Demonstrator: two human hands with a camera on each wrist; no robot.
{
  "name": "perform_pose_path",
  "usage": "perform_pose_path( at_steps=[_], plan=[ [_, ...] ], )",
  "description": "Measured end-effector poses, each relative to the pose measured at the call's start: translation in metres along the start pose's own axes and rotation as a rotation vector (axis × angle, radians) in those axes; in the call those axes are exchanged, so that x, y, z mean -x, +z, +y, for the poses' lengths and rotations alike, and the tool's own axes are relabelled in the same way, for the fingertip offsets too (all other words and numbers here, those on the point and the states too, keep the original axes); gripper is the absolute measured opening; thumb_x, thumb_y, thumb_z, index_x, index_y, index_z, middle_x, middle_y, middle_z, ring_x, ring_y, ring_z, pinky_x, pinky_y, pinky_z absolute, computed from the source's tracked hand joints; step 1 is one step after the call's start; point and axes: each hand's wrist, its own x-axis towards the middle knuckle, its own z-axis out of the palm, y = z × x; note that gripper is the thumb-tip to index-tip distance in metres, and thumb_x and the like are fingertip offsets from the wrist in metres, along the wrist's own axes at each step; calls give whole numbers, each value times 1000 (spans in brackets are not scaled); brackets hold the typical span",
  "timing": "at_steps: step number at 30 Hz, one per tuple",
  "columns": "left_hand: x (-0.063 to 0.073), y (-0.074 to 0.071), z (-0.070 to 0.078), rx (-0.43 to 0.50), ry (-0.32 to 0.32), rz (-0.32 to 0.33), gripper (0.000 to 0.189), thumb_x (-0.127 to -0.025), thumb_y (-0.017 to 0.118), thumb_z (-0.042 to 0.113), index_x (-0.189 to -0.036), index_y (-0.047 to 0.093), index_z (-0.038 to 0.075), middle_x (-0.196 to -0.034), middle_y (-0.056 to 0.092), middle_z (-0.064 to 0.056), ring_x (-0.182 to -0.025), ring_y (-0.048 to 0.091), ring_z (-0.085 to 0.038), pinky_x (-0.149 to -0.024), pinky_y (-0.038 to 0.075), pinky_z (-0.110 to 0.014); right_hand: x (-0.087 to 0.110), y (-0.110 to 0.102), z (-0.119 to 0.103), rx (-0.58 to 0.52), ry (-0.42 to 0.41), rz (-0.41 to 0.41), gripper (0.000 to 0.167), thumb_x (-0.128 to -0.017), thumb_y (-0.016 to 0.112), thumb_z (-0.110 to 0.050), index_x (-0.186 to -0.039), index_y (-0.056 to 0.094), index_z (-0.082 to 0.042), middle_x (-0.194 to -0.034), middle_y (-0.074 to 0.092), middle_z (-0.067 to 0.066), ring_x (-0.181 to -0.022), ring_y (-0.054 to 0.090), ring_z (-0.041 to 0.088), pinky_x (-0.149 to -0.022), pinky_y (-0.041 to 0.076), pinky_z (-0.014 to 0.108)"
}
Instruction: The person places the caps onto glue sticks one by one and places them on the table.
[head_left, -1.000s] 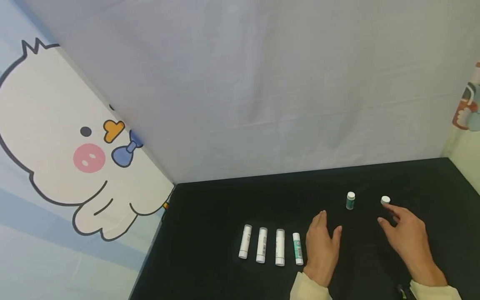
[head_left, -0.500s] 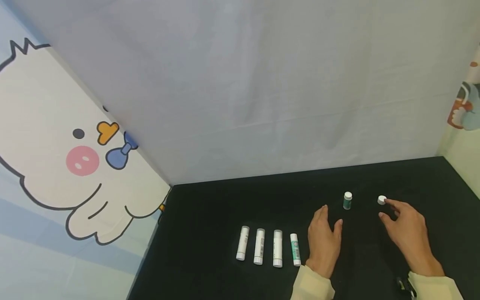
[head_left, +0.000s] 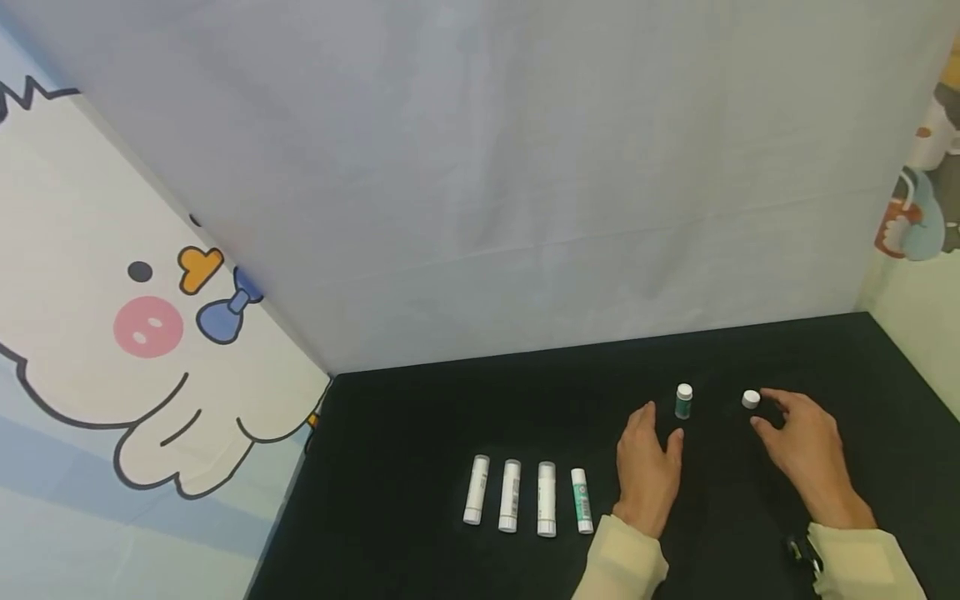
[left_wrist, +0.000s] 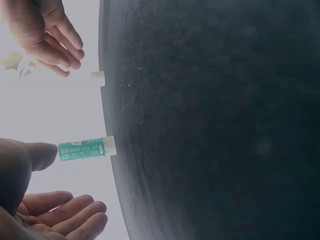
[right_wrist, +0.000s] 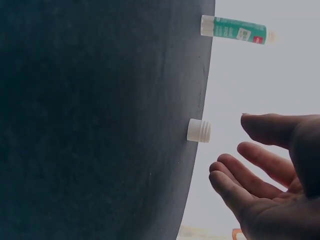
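A small glue stick (head_left: pixel 682 402) with a green label stands upright on the black table, its white base down in the left wrist view. My left hand (head_left: pixel 647 471) is beside it, thumb and fingers spread apart and holding nothing. To the right stands a short white cap-like piece (head_left: pixel 751 399), ridged near its top in the right wrist view (right_wrist: pixel 198 130). My right hand (head_left: pixel 806 446) is just right of this piece, fingers loosely bent, with a gap visible between them.
Left of my left hand lies a row of several glue sticks: white ones (head_left: pixel 509 496) and a green-labelled one (head_left: pixel 582 501). A pale curtain (head_left: pixel 525 208) hangs behind the table (head_left: pixel 397 450). A cartoon-printed panel (head_left: pixel 90 217) borders the left side.
My left hand has moved forward, closer to the standing glue stick. My right hand has drawn slightly away from the white piece. The head view has shifted, sliding the scene left.
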Motion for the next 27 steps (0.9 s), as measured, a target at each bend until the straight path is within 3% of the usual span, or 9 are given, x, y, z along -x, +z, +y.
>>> perform_pose_path(
  at_steps=[5,15,27],
  plan=[
    [-6,3,4,-10,12,10,46,-92,83,14,-133,69,0,-129,72,-11,-117,72,-22,-97,58,-34,-7,-1,3,5,3,-15,44,-90,73,3,-130,60,17,-129,54,46,-114,56,63,-85,46,71],
    [-15,10,15,22,-32,-10,46,-91,84,15,-132,70,0,-127,73,-10,-115,72,-22,-97,57,-34,-17,-1,8,26,-18,-3,42,-88,74,4,-126,61,18,-125,56,45,-112,57,62,-87,46,72],
    [-26,21,18,15,-83,-38,46,-91,84,18,-131,71,-1,-121,74,-12,-111,73,-23,-93,59,-34,-25,2,10,39,-5,-79,45,-89,74,6,-129,58,20,-127,55,47,-114,56,63,-90,46,72]
  ],
)
